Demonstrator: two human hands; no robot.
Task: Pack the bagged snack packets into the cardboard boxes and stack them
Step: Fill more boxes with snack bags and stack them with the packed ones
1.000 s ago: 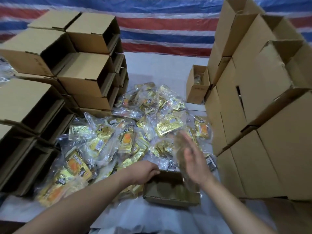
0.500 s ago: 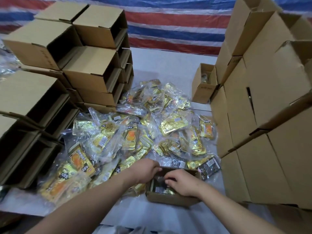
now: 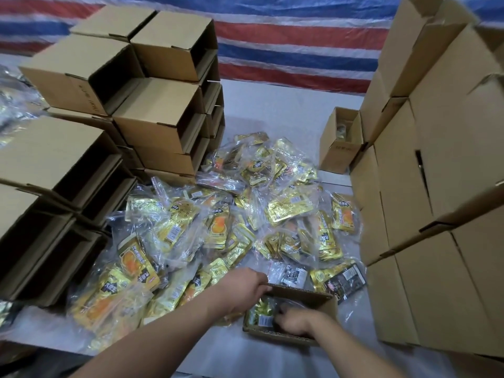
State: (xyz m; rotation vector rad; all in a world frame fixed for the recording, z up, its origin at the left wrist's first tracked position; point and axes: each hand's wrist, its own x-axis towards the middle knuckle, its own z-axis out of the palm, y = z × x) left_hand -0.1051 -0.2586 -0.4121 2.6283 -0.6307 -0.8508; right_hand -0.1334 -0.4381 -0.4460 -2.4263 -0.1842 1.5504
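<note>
Left hand (image 3: 246, 289) grips the box (image 3: 321, 301) rim, right hand (image 3: 296, 320), fingers curled, presses a bag (image 3: 263, 313) inside; overstuffing could burst its thin plastic.

1. The right hand (image 3: 296, 321) is reaching inside the open box (image 3: 321, 302), hiding its own fingertips.
2. The left hand (image 3: 241, 289) is hiding its fingers behind that box's rim.
3. The stacked boxes (image 3: 436, 186) are running off the right edge.

left: empty boxes (image 3: 152, 110) wall | right: closed boxes (image 3: 425, 186) wall | centre: packet pile (image 3: 245, 214) | far tabletop (image 3: 286, 110) open
</note>
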